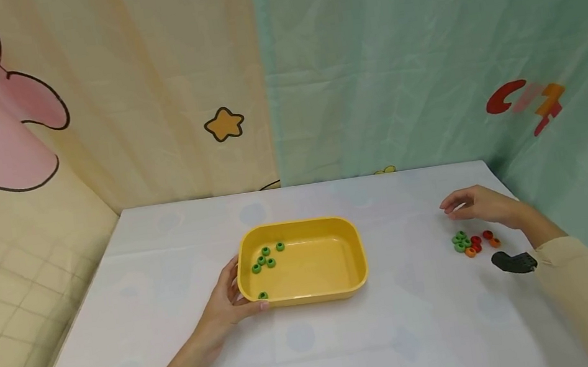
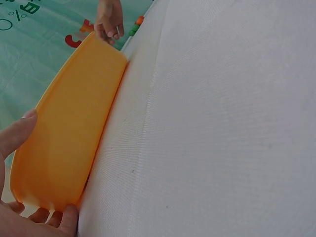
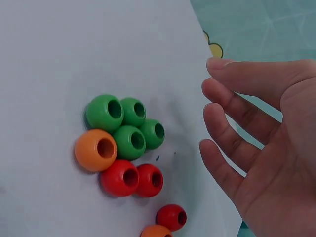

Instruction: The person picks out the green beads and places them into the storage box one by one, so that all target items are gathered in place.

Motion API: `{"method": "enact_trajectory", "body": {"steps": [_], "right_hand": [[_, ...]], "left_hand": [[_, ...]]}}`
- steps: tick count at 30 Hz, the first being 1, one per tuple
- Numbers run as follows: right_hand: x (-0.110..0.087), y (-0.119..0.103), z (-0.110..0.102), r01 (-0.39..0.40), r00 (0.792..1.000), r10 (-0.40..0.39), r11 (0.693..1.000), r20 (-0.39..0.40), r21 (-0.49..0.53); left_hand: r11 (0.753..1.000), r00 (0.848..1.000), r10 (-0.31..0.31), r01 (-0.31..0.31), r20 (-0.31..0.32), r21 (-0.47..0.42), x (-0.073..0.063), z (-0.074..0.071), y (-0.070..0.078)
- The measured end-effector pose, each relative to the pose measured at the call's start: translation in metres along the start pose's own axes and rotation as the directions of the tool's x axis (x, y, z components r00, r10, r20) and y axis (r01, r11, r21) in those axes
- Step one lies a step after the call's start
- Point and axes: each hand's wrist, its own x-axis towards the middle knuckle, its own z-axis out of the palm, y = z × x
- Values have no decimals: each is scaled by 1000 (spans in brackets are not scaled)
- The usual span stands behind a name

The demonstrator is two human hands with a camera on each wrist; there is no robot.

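Observation:
A yellow plastic tray (image 1: 320, 271) stands on the table with several green beads (image 1: 266, 251) in its left part. My left hand (image 1: 227, 302) grips the tray's near left corner, thumb along the front rim and fingers against the left end. In the left wrist view those fingertips press the tray's orange-looking wall (image 2: 74, 123). My right hand (image 1: 478, 206) hovers just beyond a cluster of loose beads, fingers loosely bent and nothing visible between them. The right wrist view shows green beads (image 3: 130, 142), red beads (image 3: 120, 177) and orange beads (image 3: 96, 150) beside that hand (image 3: 276, 143).
A white cloth with faint pale shapes covers the table (image 1: 350, 345). Printed curtains (image 1: 369, 72) hang behind the table's back edge and along its sides. A black wrist-camera piece (image 1: 514, 263) juts from the right sleeve near the loose beads.

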Motion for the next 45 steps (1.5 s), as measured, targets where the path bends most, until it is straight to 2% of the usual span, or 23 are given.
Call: {"method": "enact_trajectory", "body": {"steps": [4, 10, 15, 21, 30, 39, 45], "right_hand": [[-8, 14, -2, -32, 999, 32, 999, -3, -6], [-13, 33, -1, -69, 994, 64, 996, 89, 52], [-13, 37, 3, -82, 989, 68, 992, 132, 101], [-10, 37, 5, -55, 989, 46, 997, 140, 60], [-13, 35, 6, -80, 989, 68, 993, 132, 87], [-11, 30, 2, -69, 995, 66, 997, 78, 35], [-8, 18, -4, -7, 999, 8, 1000, 37, -14]], "left_hand": [[1000, 1000, -2, 2, 5, -8, 0, 2, -1], [1000, 1000, 1, -1, -2, -6, 0, 1, -2], [1000, 1000, 2, -2, -10, 5, 1, 0, -2], [1000, 1000, -2, 2, -14, 4, 0, -1, -2], [1000, 999, -26, 26, -20, 8, 0, -1, 1], [1000, 1000, -20, 20, -11, 2, 0, 0, 2], [1000, 1000, -19, 19, -11, 13, 1, 0, 1]]}}
